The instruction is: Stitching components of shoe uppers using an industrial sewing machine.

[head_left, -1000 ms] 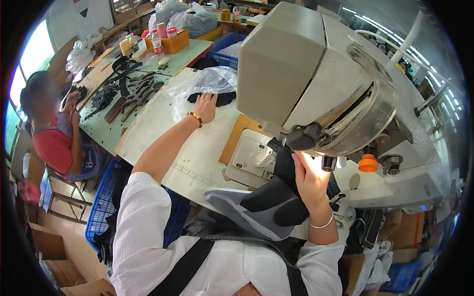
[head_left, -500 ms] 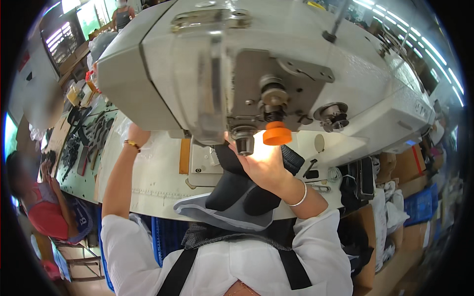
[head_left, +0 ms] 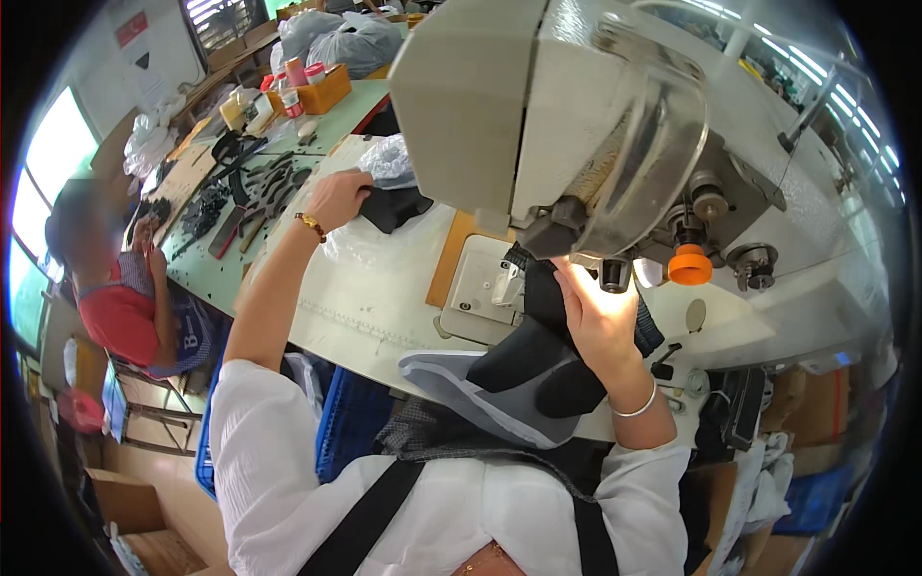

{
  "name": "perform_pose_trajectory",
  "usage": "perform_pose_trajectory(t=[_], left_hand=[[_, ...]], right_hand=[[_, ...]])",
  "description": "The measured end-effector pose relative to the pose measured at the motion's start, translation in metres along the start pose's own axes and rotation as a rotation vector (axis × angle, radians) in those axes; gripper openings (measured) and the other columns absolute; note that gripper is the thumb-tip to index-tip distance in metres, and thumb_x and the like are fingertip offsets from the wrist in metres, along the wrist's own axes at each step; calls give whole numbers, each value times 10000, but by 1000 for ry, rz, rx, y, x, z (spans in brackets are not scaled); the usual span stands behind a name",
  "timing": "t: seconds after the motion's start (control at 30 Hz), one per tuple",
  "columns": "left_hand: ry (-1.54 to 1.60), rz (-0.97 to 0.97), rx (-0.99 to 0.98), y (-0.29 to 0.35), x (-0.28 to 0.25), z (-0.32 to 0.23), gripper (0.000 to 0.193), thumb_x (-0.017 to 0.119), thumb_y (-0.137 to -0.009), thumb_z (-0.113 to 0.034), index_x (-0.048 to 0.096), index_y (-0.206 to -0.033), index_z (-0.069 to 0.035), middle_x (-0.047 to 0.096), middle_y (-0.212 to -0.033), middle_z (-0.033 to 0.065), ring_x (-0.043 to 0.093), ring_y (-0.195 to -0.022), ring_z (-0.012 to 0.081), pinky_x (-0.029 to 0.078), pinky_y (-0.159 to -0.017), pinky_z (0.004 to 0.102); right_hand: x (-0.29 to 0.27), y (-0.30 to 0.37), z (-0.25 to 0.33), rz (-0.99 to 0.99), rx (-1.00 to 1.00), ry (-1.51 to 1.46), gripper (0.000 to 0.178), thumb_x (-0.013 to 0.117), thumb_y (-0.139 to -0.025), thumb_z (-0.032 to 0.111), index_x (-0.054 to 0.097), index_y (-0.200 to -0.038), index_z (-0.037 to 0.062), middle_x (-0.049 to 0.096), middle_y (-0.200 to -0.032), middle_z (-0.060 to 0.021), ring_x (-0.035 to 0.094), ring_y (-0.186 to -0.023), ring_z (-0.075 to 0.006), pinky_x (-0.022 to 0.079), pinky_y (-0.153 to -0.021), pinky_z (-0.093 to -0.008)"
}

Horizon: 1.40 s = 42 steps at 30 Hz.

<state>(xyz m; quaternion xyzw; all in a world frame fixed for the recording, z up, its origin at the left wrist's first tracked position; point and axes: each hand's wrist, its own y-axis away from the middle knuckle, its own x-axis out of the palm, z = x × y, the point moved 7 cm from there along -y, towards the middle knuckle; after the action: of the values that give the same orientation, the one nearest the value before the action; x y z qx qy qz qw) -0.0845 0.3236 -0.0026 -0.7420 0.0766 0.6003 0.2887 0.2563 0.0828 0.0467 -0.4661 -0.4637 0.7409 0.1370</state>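
My left hand (head_left: pixel 338 200) reaches to the far left of the sewing machine table, its fingers closed at the edge of a black fabric piece (head_left: pixel 396 209). That piece lies beside a clear plastic bag (head_left: pixel 389 158). My right hand (head_left: pixel 603 322) is under the head of the white sewing machine (head_left: pixel 461 106), lit by its lamp. It grips a black and grey padded fabric piece (head_left: pixel 519 357), shaped like a shoe upper, whose grey end hangs over the table's front edge. The machine head hides my right fingertips.
On the left, a green table (head_left: pixel 331 115) bears dark cut strips (head_left: pixel 274 182) and an orange box (head_left: pixel 322 91) of bottles. A co-worker in red (head_left: pixel 120 302) sits beside it. A blue crate (head_left: pixel 355 418) stands below the front edge; a cable coil (head_left: pixel 695 384) lies right.
The view has swung left, shifting the machine rightward in it. My left hand now shows fully, with the black piece at its fingers. My right hand stays on the black and grey piece.
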Motion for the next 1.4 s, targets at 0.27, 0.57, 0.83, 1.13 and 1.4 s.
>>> perform_pose_trajectory(t=[0.27, 0.57, 0.83, 1.13, 1.4], left_hand=[[239, -176, -84, 41, -47, -10, 201, 705, -896, 5, 694, -1092, -36, 734, -966, 154, 705, -912, 332, 552, -808, 405], [667, -112, 346, 112, -113, -115, 281, 639, -746, 171, 724, -932, -21, 758, -1016, 104, 697, -1021, 295, 528, -950, 391], [733, -171, 795, 135, -124, -218, 358, 750, -675, 89, 783, -950, -137, 700, -1077, 28, 629, -1056, 297, 485, -999, 481], [17, -473, 719, 141, -91, -259, 252, 745, -753, -143, 738, -1004, -137, 708, -1018, -7, 651, -988, 200, 519, -902, 406], [71, -865, 843, 111, -79, -265, 103, 758, -863, -103, 759, -962, -76, 759, -1026, 59, 721, -966, 194, 619, -852, 343]], right_hand=[[-3, 2, 10, 125, -3, 175, 388, 752, -885, 3, 748, -1263, 89, 739, -1017, -143, 682, -893, -338, 534, -832, -428], [-29, -1, 62, 59, -145, 41, 400, 827, -766, 93, 749, -1148, 2, 674, -1132, -121, 687, -970, -315, 531, -888, -451], [15, 8, 90, 639, -138, -482, 888, 876, -751, 378, 489, -1459, 6, 678, -1217, -157, 558, -1311, -352, 323, -1232, -518], [-35, 17, 114, 257, -279, 265, 298, 807, -827, 311, 636, -901, 78, 495, -767, -40, 551, -708, -231, 471, -763, -394], [-67, 23, 142, 564, -320, -460, 379, 756, -827, 351, 693, -1030, 38, 544, -794, -27, 575, -703, -185, 412, -610, -313]])
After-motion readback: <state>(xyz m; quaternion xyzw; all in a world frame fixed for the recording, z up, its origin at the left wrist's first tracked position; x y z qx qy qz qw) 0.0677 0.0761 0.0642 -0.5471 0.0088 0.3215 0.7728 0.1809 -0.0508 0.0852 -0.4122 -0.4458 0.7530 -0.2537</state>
